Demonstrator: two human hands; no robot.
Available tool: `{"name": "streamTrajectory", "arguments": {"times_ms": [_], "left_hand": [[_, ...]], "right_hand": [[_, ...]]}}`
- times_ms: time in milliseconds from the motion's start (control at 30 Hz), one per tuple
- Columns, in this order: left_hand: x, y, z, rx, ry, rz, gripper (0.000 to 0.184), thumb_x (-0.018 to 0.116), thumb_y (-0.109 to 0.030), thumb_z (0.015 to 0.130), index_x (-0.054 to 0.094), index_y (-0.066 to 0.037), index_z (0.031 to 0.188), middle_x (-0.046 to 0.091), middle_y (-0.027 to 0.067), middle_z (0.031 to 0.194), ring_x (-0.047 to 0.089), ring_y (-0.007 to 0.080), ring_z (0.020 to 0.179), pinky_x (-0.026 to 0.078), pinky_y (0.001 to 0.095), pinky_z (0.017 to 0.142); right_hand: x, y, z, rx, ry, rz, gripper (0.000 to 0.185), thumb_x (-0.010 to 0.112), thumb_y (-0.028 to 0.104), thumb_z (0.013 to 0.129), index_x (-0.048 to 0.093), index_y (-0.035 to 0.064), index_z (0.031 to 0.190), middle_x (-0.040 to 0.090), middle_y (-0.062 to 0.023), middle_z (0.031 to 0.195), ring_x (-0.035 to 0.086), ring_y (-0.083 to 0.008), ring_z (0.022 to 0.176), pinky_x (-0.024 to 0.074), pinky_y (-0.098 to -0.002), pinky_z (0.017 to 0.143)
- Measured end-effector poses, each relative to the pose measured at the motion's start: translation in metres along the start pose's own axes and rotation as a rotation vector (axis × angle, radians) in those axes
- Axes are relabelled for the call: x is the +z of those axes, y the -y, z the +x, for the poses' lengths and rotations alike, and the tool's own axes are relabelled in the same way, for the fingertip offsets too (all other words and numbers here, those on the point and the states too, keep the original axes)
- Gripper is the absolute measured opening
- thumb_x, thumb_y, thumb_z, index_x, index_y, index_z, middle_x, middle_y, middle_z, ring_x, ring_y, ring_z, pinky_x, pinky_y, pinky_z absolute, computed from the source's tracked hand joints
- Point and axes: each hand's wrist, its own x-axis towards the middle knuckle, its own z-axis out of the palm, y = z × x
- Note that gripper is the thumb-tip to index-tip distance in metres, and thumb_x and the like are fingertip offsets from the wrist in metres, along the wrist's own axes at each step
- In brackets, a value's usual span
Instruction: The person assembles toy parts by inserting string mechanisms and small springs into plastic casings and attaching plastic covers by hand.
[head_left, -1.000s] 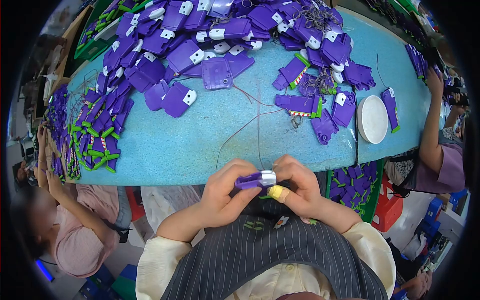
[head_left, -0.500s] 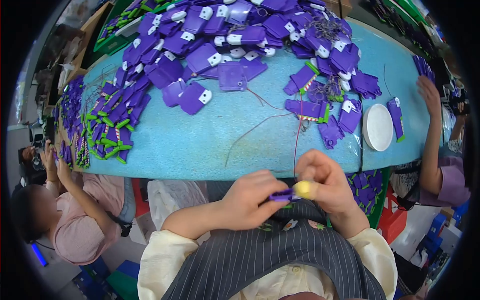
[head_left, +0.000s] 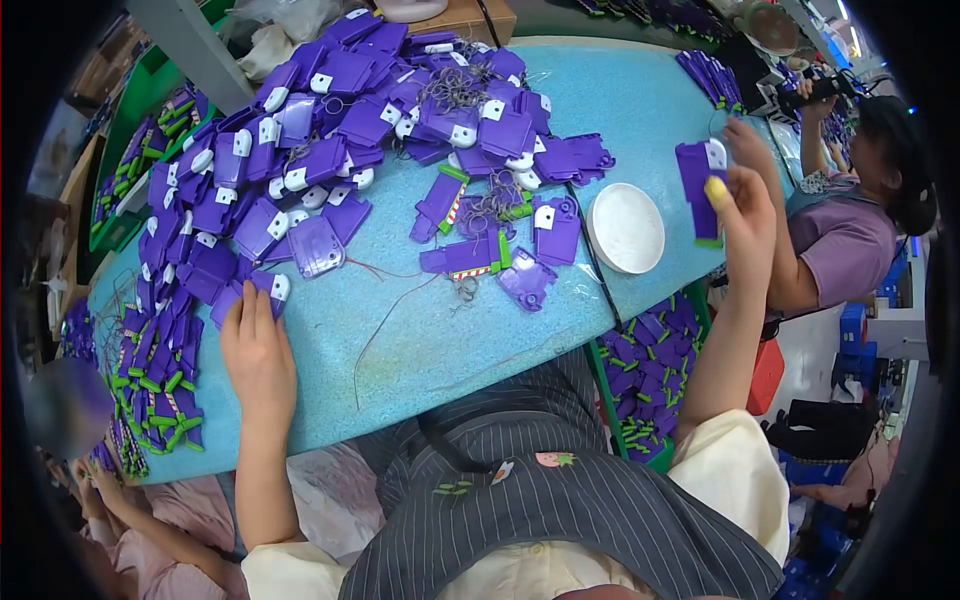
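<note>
My left hand [head_left: 258, 350] reaches to the near edge of the pile. Its fingers lie stretched over a flat purple plastic case [head_left: 226, 300] with a white tip; the thumb is hidden. Out to the right, my right hand [head_left: 750, 220] pinches a purple case [head_left: 697, 180] with a white top and a green lower end, held raised. A yellow cover [head_left: 715, 192] sits on that thumb. Beside my left hand lies a clear-looking purple case [head_left: 316, 248], with thin red and dark wires [head_left: 385, 310] trailing from near it.
A large heap of purple cases [head_left: 340, 130] covers the table's far left. Green-ended pieces [head_left: 160, 390] lie at the near left. A white bowl [head_left: 626, 228] stands right of several loose parts. A green crate [head_left: 660, 455] is below the edge. A co-worker [head_left: 840, 240] sits at right.
My hands have parted from in front of my apron. The left has moved onto the pile; the right has carried a purple case up and right. The view has turned.
</note>
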Motion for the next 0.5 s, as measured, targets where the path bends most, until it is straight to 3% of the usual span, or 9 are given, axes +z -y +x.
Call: {"name": "streamTrajectory", "arguments": {"times_ms": [67, 100, 167, 233, 267, 300, 367, 433, 500], "left_hand": [[0.001, 0.000, 0.001, 0.018, -0.014, 0.105, 0.044, 0.056, 0.002, 0.076, 0.046, 0.006, 0.120, 0.051, 0.0233, 0.120, 0.050, 0.0378, 0.105, 0.042, 0.0418, 0.089], [-0.002, -0.002, 0.005, -0.069, -0.002, 0.003, 0.040, 0.053, 0.002, 0.079, 0.047, 0.006, 0.119, 0.054, 0.0223, 0.114, 0.054, 0.0347, 0.099, 0.045, 0.0389, 0.084], [-0.020, -0.003, 0.000, -0.192, 0.010, -0.058, 0.036, 0.051, 0.002, 0.082, 0.048, 0.006, 0.118, 0.057, 0.0213, 0.109, 0.058, 0.0316, 0.092, 0.047, 0.0360, 0.078], [-0.039, -0.010, -0.004, -0.355, -0.093, -0.447, 0.029, 0.045, 0.000, 0.089, 0.047, 0.005, 0.117, 0.060, 0.0163, 0.099, 0.062, 0.0227, 0.082, 0.049, 0.0304, 0.068], [-0.028, -0.015, -0.012, -0.430, -0.278, -0.995, 0.025, 0.044, -0.005, 0.092, 0.048, 0.003, 0.116, 0.061, 0.0113, 0.096, 0.062, 0.0171, 0.080, 0.050, 0.0282, 0.067], [-0.033, -0.029, -0.021, -0.569, -0.188, -1.610, 0.024, 0.045, -0.008, 0.093, 0.049, 0.001, 0.115, 0.060, 0.0087, 0.102, 0.061, 0.0156, 0.088, 0.050, 0.0274, 0.075], [-0.028, -0.080, -0.033, -0.713, -0.082, -2.071, 0.028, 0.047, -0.009, 0.092, 0.047, -0.001, 0.118, 0.058, 0.0116, 0.110, 0.058, 0.0181, 0.100, 0.049, 0.0329, 0.085], [-0.027, -0.124, -0.039, -0.865, 0.151, -2.417, 0.029, 0.047, -0.010, 0.092, 0.046, -0.002, 0.120, 0.055, 0.0108, 0.114, 0.056, 0.0190, 0.103, 0.047, 0.0340, 0.087], [-0.019, -0.143, -0.044, -0.869, 0.332, -2.624, 0.031, 0.044, -0.014, 0.094, 0.045, -0.001, 0.122, 0.054, 0.0101, 0.116, 0.054, 0.0185, 0.104, 0.044, 0.0320, 0.089]], "right_hand": [[-0.017, -0.057, 0.027, 0.138, 0.045, -0.050, 0.019, 0.063, 0.008, 0.081, 0.056, -0.0014, 0.095, 0.058, -0.0021, 0.080, 0.054, -0.0096, 0.071, 0.0424, -0.0212, 0.065], [-0.023, -0.075, 0.029, 0.135, 0.068, -0.032, 0.019, 0.063, 0.008, 0.081, 0.056, -0.0014, 0.095, 0.058, -0.0021, 0.080, 0.054, -0.0096, 0.071, 0.0424, -0.0212, 0.065], [-0.015, -0.102, 0.036, 0.208, 0.153, -0.710, 0.028, 0.064, 0.012, 0.079, 0.057, -0.0023, 0.101, 0.062, -0.0097, 0.087, 0.058, -0.0211, 0.079, 0.0455, -0.0308, 0.073], [-0.007, -0.110, 0.022, -0.249, -0.074, -1.027, 0.039, 0.065, 0.014, 0.076, 0.055, -0.0021, 0.110, 0.060, -0.0168, 0.100, 0.057, -0.0305, 0.091, 0.0435, -0.0387, 0.082], [0.013, -0.078, 0.009, -0.305, -0.125, -0.844, 0.039, 0.064, 0.014, 0.076, 0.055, -0.0023, 0.111, 0.058, -0.0178, 0.104, 0.055, -0.0305, 0.096, 0.0424, -0.0392, 0.084], [0.039, -0.028, -0.011, -0.348, -0.174, -0.666, 0.039, 0.064, 0.013, 0.077, 0.054, -0.0025, 0.111, 0.056, -0.0188, 0.109, 0.053, -0.0306, 0.100, 0.0413, -0.0396, 0.086], [0.089, 0.050, -0.073, -0.256, 0.171, -0.285, 0.065, 0.074, 0.018, 0.068, 0.045, -0.0004, 0.124, 0.047, -0.0177, 0.125, 0.046, -0.0319, 0.114, 0.0374, -0.0390, 0.095], [0.129, 0.097, -0.114, -0.550, 0.601, -0.168, 0.078, 0.077, 0.017, 0.059, 0.041, -0.0004, 0.126, 0.046, -0.0177, 0.123, 0.045, -0.0361, 0.116, 0.0387, -0.0434, 0.093], [0.164, 0.090, -0.137, -0.641, 0.558, 0.116, 0.080, 0.077, 0.016, 0.059, 0.039, -0.0030, 0.126, 0.047, -0.0196, 0.120, 0.047, -0.0384, 0.112, 0.0379, -0.0449, 0.094]]}}
